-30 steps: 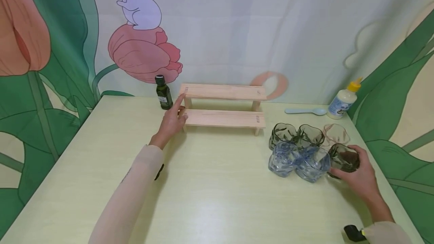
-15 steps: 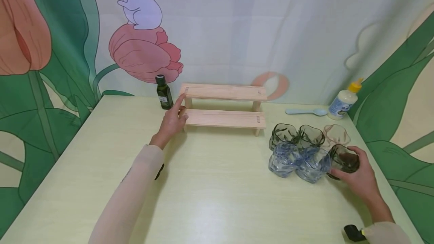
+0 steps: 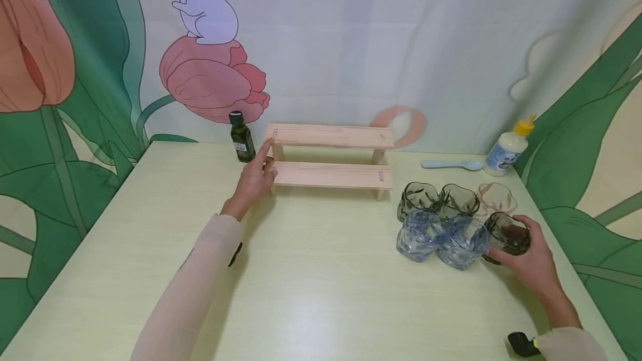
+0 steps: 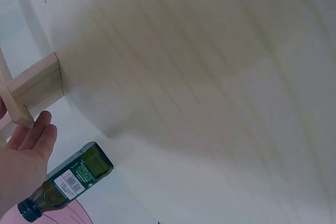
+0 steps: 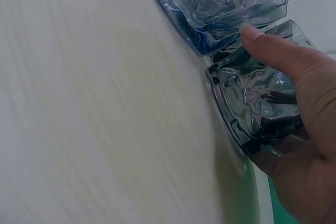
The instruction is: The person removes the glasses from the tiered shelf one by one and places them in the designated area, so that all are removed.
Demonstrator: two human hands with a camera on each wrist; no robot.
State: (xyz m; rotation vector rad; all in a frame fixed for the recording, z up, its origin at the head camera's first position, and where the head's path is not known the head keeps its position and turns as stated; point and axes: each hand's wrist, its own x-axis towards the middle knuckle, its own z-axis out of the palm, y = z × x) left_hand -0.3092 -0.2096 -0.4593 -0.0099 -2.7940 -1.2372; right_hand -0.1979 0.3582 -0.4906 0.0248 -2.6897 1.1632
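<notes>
My left hand [image 3: 251, 184] holds the left end of a two-step wooden stand [image 3: 333, 174], index finger up at the upper shelf and thumb on the lower one. In the left wrist view, its fingers [image 4: 44, 137] lie beside the stand's end, near a dark green bottle [image 4: 79, 174]. At the right, my right hand [image 3: 539, 261] grips a smoky grey glass [image 3: 507, 234] around its side. The thumb [image 5: 268, 48] overlaps the neighbouring blue glass [image 5: 226, 3] in the right wrist view. The far fingers are partly hidden behind the grey glass.
Two blue glasses [image 3: 462, 243] stand left of the held one. Behind them are two grey-green glasses [image 3: 418, 199] and a pale pink glass [image 3: 497, 198]. A light blue spoon [image 3: 451, 165] and a yellow-capped white bottle [image 3: 505, 152] lie farther back, near the curtain [image 3: 451, 60].
</notes>
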